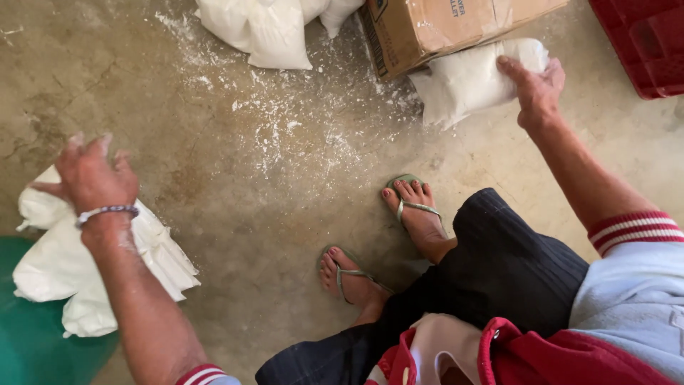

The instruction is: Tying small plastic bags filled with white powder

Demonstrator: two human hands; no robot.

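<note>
Your right hand (536,87) gripped a white bag (467,82) beside the box (434,28) (powder dusted the floor (285,135)); your left hand (92,175), fingers spread, hovered over white sacks (64,271).

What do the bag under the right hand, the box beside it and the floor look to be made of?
Bag: thin clear plastic over white powder, slightly glossy and creased.
Box: brown corrugated cardboard, matte, taped.
Floor: bare concrete, seemingly, rough, stained and cracked, dusted with white powder.

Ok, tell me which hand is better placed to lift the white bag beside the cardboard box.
Right. The right hand already rests on that white bag beside the cardboard box; the left hand is far across the floor, over other white bags.
</note>
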